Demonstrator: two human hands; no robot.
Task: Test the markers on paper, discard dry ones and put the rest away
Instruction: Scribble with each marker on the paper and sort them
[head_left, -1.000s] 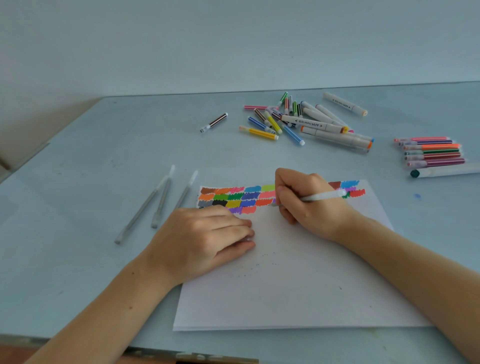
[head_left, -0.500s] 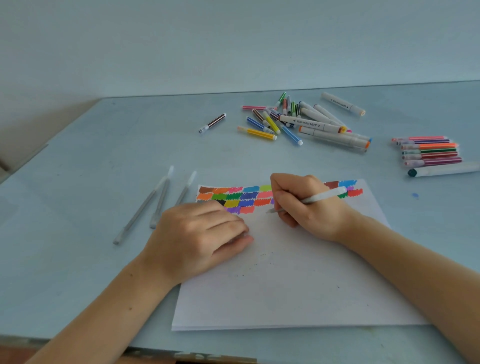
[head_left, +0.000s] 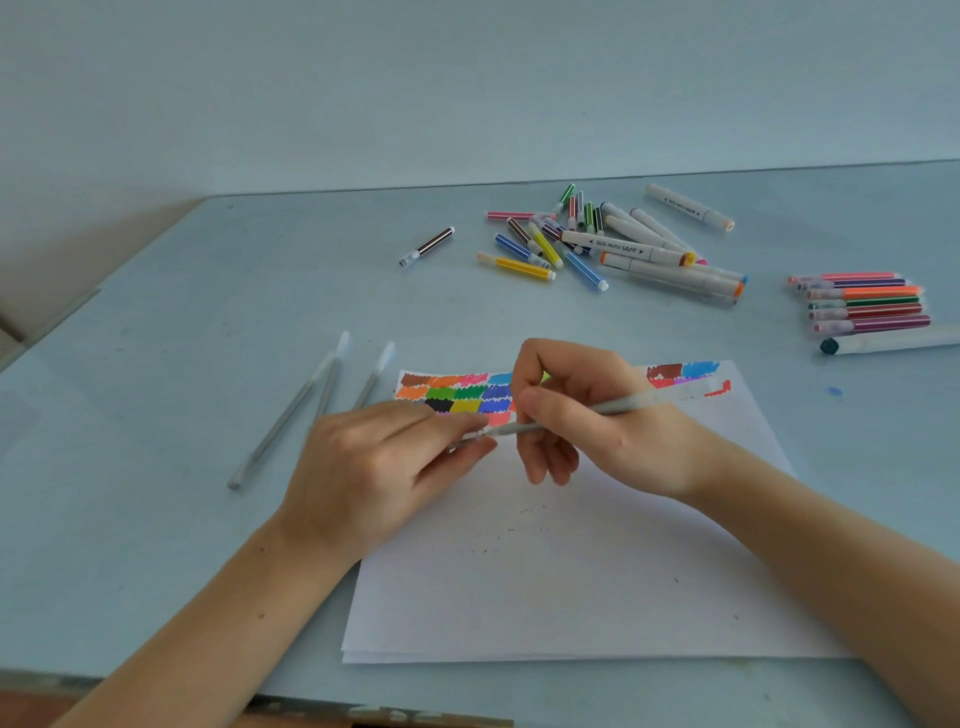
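Markers (head_left: 613, 244) on pale blue table (head_left: 208, 322)

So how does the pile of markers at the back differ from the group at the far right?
The back pile is a jumble, markers crossing and lying on each other at many angles; the right-hand group lies in a tidy stack of near-parallel markers. The back pile mixes short coloured markers with long white-bodied ones; the right-hand group is mostly slim coloured ones, with one long white marker beside it. Both rest on the table, beyond the paper.
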